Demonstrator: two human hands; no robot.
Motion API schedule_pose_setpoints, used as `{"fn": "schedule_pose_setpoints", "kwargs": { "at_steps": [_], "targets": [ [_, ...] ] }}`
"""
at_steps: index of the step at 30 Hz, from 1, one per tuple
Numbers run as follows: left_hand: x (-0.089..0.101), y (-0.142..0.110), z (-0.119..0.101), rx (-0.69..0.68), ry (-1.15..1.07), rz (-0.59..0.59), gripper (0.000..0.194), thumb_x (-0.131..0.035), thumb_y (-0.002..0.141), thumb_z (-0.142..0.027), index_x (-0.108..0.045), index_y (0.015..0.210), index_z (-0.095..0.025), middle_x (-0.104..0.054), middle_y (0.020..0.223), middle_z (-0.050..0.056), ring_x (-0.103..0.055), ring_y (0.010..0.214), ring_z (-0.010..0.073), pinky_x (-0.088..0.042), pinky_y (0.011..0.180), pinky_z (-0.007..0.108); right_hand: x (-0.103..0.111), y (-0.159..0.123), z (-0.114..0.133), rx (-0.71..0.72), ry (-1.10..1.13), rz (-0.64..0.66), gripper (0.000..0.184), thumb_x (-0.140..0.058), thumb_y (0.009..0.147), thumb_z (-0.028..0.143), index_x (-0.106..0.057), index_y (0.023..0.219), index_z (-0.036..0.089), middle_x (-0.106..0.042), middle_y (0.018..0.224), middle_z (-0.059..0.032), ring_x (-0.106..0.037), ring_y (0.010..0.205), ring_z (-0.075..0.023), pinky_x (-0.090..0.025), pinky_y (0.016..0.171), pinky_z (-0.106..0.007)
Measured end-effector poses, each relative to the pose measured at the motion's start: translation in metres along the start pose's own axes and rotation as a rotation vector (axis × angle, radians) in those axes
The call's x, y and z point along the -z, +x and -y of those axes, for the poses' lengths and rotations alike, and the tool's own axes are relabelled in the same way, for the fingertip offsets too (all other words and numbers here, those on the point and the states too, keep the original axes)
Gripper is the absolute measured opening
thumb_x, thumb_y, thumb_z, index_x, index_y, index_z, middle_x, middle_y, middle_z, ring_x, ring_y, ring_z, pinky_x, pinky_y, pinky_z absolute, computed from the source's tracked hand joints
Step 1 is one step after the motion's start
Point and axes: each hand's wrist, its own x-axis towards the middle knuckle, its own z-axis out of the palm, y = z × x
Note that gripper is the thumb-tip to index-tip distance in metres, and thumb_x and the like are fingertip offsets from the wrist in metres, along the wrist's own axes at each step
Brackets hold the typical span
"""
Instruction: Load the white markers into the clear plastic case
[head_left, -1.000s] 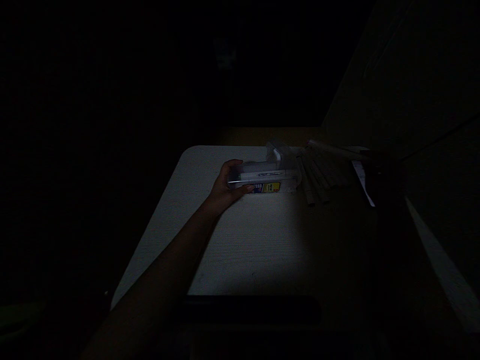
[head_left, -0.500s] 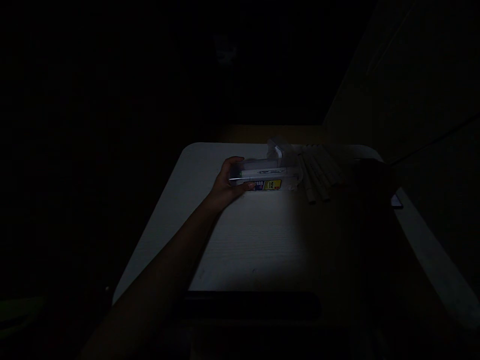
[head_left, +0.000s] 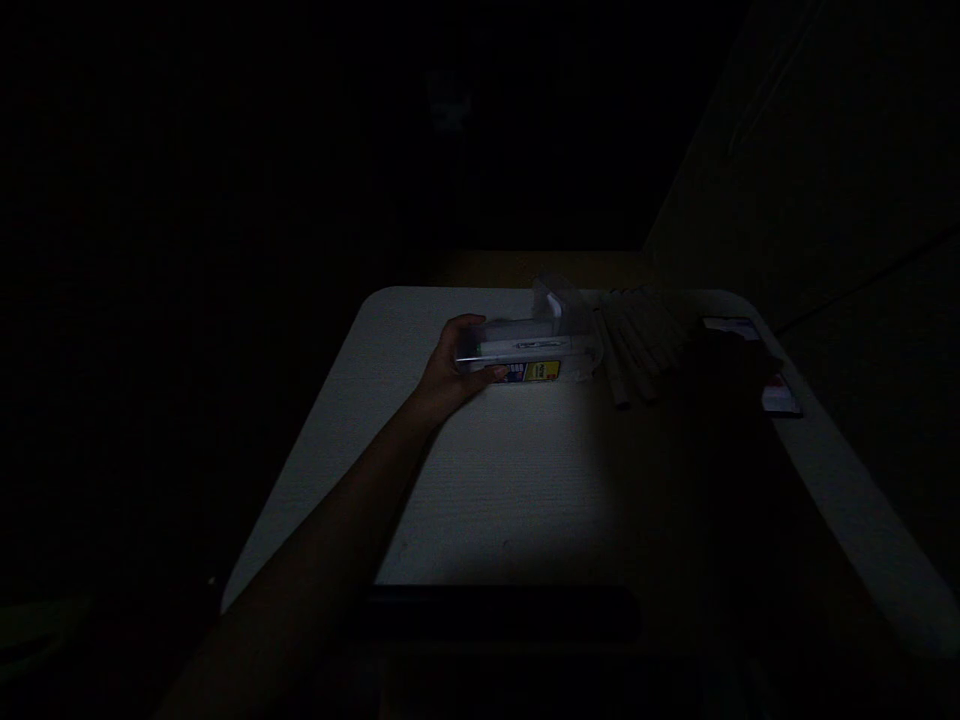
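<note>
My left hand (head_left: 450, 368) is wrapped round the left end of a clear plastic case (head_left: 517, 332) with a yellow and blue label. Its thumb lies along the near side. A whitish marker-like pen (head_left: 541, 345) lies lengthwise inside, and the case's lid stands raised at the back right. My right hand (head_left: 726, 375) is a dark silhouette at the right, between several loose markers (head_left: 634, 350) and a phone (head_left: 782, 398) that it partly covers. Its fingers are lost in shadow, so what they hold cannot be seen.
Everything stands on a pale table (head_left: 510, 470) with rounded corners. A dark bar (head_left: 502, 612) runs along its near edge. A cable (head_left: 862, 292) crosses the wall at the right. The surroundings are almost black.
My right hand has shifted left off part of the phone, so its lit screen shows more, and moved nearer the loose markers. My left hand keeps its hold on the case.
</note>
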Motion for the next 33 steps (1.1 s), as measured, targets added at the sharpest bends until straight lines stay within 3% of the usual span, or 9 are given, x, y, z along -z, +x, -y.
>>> {"fn": "schedule_pose_setpoints", "kwargs": {
  "at_steps": [3, 7, 10, 12, 14, 16, 20, 25, 33],
  "targets": [
    [0.000, 0.000, 0.000, -0.010, 0.008, -0.001, 0.081, -0.098, 0.058, -0.048, -0.054, 0.124, -0.029, -0.064, 0.116, 0.003, -0.064, 0.105, 0.0226, -0.057, 0.090, 0.037, 0.001, -0.001, 0.003, -0.130, -0.163, 0.015, 0.030, -0.054, 0.092, 0.029, -0.075, 0.106, 0.013, -0.065, 0.108, -0.0335, -0.055, 0.113, -0.0482, -0.033, 0.085, -0.069],
    [-0.001, 0.000, -0.001, -0.011, 0.011, -0.003, 0.080, -0.097, 0.059, -0.050, -0.054, 0.124, -0.029, -0.063, 0.115, 0.003, -0.064, 0.104, 0.0216, -0.056, 0.090, 0.036, 0.007, 0.000, 0.012, -0.109, -0.180, 0.009, 0.033, -0.054, 0.091, 0.028, -0.074, 0.111, 0.011, -0.064, 0.112, -0.0361, -0.056, 0.111, -0.0470, -0.035, 0.082, -0.066],
    [-0.001, 0.000, -0.003, -0.016, 0.012, -0.012, 0.082, -0.097, 0.058, -0.052, -0.054, 0.123, -0.029, -0.064, 0.115, 0.003, -0.064, 0.104, 0.0216, -0.056, 0.090, 0.036, 0.015, 0.000, 0.029, -0.006, -0.109, -0.042, 0.037, -0.048, 0.091, 0.025, -0.073, 0.114, 0.009, -0.065, 0.114, -0.0352, -0.056, 0.109, -0.0447, -0.038, 0.084, -0.063],
    [-0.001, 0.000, -0.003, -0.017, 0.020, -0.010, 0.082, -0.097, 0.058, -0.053, -0.054, 0.123, -0.029, -0.064, 0.115, 0.003, -0.064, 0.104, 0.0217, -0.056, 0.090, 0.036, 0.021, -0.001, 0.045, 0.092, -0.005, -0.009, 0.039, -0.042, 0.092, 0.019, -0.075, 0.109, 0.008, -0.066, 0.109, -0.0329, -0.058, 0.109, -0.0425, -0.041, 0.088, -0.061],
    [-0.001, 0.000, -0.002, -0.022, 0.026, -0.006, 0.082, -0.097, 0.058, -0.055, -0.053, 0.123, -0.029, -0.064, 0.114, 0.003, -0.064, 0.103, 0.0218, -0.057, 0.089, 0.035, 0.027, -0.003, 0.063, 0.201, 0.068, 0.045, 0.037, -0.044, 0.092, 0.021, -0.077, 0.106, 0.013, -0.071, 0.106, -0.0240, -0.063, 0.106, -0.0350, -0.046, 0.094, -0.054],
    [-0.001, 0.001, -0.001, -0.034, 0.021, -0.001, 0.081, -0.096, 0.059, -0.055, -0.053, 0.123, -0.029, -0.064, 0.114, 0.003, -0.065, 0.103, 0.0220, -0.057, 0.089, 0.035, 0.030, -0.008, 0.079, 0.316, 0.140, 0.095, 0.038, -0.045, 0.093, 0.022, -0.078, 0.110, 0.014, -0.074, 0.114, -0.0185, -0.065, 0.110, -0.0313, -0.047, 0.102, -0.049],
    [-0.001, 0.001, 0.000, -0.040, 0.009, -0.002, 0.079, -0.096, 0.060, -0.053, -0.054, 0.123, -0.029, -0.063, 0.114, 0.002, -0.064, 0.102, 0.0207, -0.056, 0.086, 0.033, 0.025, -0.019, 0.095, 0.500, 0.343, 0.170, 0.038, -0.045, 0.093, 0.024, -0.078, 0.108, 0.017, -0.076, 0.112, -0.0134, -0.067, 0.107, -0.0280, -0.052, 0.097, -0.044],
    [-0.001, 0.000, -0.001, -0.016, 0.018, 0.009, 0.080, -0.094, 0.062, -0.054, -0.052, 0.125, -0.030, -0.063, 0.114, 0.002, -0.064, 0.103, 0.0212, -0.056, 0.089, 0.034, 0.014, -0.024, 0.097, 0.521, 0.396, 0.222, 0.035, -0.045, 0.090, 0.023, -0.077, 0.104, 0.017, -0.075, 0.114, -0.0159, -0.068, 0.108, -0.0291, -0.053, 0.096, -0.042],
    [-0.002, 0.001, 0.000, -0.033, 0.028, 0.006, 0.079, -0.095, 0.062, -0.054, -0.053, 0.124, -0.030, -0.063, 0.116, 0.003, -0.064, 0.105, 0.0221, -0.056, 0.091, 0.035, 0.016, -0.019, 0.096, 0.584, 0.357, 0.326, 0.028, -0.046, 0.090, 0.021, -0.074, 0.092, 0.018, -0.074, 0.101, -0.0137, -0.067, 0.098, -0.0275, -0.051, 0.087, -0.038]
  ]
}}
